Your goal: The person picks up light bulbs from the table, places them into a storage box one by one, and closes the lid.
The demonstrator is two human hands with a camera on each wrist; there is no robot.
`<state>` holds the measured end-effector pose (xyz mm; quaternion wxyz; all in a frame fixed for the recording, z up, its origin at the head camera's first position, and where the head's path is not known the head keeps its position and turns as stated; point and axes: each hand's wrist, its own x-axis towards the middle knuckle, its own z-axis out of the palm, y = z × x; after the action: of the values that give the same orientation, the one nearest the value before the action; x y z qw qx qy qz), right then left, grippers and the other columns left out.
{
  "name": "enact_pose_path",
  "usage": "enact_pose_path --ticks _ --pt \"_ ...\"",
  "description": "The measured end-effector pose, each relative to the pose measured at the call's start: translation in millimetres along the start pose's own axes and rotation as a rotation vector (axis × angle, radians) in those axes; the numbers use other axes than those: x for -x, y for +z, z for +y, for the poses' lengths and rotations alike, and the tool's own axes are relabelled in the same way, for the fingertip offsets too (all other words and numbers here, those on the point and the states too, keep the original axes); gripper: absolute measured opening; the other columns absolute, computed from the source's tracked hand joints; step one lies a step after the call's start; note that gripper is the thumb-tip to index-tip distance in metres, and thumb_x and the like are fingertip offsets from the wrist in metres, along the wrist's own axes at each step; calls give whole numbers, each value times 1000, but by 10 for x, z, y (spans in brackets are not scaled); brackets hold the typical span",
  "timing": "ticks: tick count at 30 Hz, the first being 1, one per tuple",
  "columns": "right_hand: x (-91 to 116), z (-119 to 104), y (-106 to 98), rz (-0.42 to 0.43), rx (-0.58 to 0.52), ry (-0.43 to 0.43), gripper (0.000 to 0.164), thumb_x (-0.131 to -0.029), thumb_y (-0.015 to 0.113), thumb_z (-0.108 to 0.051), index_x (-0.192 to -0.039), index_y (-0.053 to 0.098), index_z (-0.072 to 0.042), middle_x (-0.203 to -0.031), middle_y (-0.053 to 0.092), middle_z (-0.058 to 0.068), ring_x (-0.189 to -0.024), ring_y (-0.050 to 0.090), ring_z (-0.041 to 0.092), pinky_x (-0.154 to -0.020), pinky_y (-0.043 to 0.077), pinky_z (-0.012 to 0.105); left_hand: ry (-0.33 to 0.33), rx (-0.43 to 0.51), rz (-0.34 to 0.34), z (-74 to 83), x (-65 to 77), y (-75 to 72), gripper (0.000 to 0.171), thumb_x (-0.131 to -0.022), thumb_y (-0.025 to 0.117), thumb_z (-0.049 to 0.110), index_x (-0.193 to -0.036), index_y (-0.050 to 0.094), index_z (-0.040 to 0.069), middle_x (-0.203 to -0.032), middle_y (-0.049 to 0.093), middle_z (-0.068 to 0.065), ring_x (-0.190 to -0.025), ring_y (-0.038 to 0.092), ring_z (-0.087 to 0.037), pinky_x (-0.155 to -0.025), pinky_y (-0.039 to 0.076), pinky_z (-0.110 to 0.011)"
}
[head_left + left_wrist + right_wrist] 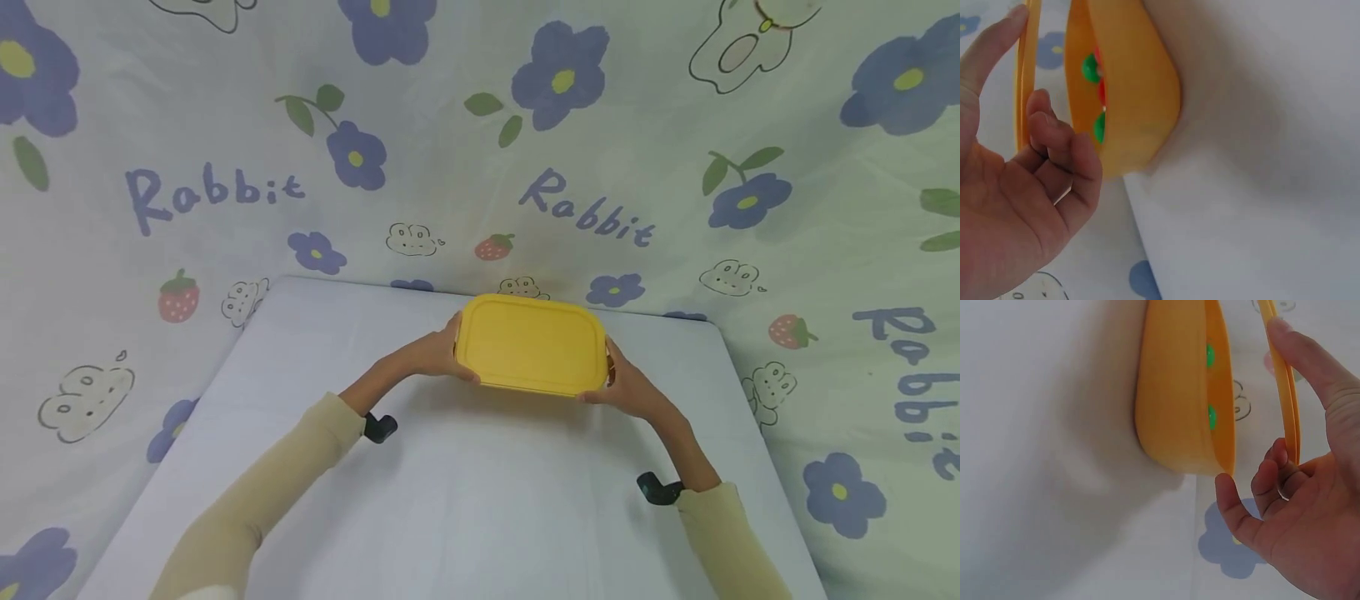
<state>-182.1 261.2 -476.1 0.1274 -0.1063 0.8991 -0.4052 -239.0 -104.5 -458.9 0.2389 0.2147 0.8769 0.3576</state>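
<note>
A yellow rectangular lid with rounded corners is held between both hands above a yellow box. The left hand grips the lid's left end, thumb on the near side and fingers curled at the edge. On the opposite end, the right hand grips it the same way. Both wrist views show a gap between lid and box. Inside the box are green balls and red pieces, partly hidden by its wall. From the head view the lid covers the box.
The box stands on a white table, towards its far edge. A patterned cloth with flowers and rabbits hangs behind and beside the table. Black wrist cameras sit below the beige sleeves.
</note>
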Motion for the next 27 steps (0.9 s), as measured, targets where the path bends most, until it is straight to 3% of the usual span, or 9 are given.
enact_pose_path --ticks 3,5,10,14,20,27 --pt "-119 8 -40 -26 -22 9 116 -77 87 -27 -160 7 -9 -127 49 15 -106 47 30 -90 48 43 1 38 -29 -35 -102 -62 125 -73 87 41 -155 1 5 -140 43 -16 -118 48 -26 -108 39 -45" --pt "-192 16 -56 -48 -40 24 117 -77 87 -28 -160 7 -10 -134 47 16 -111 47 31 -98 46 47 -18 53 -53 -54 -159 -102 125 -73 87 42 -156 1 5 -142 41 -16 -120 47 -27 -109 38 -46" --pt "-332 51 -96 -97 -49 102 123 -76 87 -39 -160 2 -7 -152 34 20 -125 43 33 -110 36 52 -95 81 -108 -83 -289 -173 124 -74 86 43 -156 1 6 -136 41 -18 -106 50 -30 -89 50 -42" --pt "-425 78 -126 -118 -40 149 128 -75 87 -41 -160 -2 -7 -161 21 20 -135 36 34 -114 29 53 -121 95 -131 -120 -376 -190 120 -76 84 43 -155 2 8 -130 40 -18 -97 48 -28 -74 50 -35" --pt "-525 107 -138 -143 -20 169 130 -74 88 -44 -160 -3 -7 -161 20 21 -138 34 35 -115 26 54 -83 124 -139 -168 -436 -183 114 -78 85 38 -154 4 11 -126 37 -17 -84 44 -24 -61 43 -30" --pt "-562 144 -114 -174 14 210 128 -75 86 -46 -159 -2 -4 -157 27 24 -130 39 36 -114 29 56 -117 104 -137 -219 -451 -158 116 -77 84 43 -155 4 10 -120 41 -15 -80 44 -22 -61 42 -29"
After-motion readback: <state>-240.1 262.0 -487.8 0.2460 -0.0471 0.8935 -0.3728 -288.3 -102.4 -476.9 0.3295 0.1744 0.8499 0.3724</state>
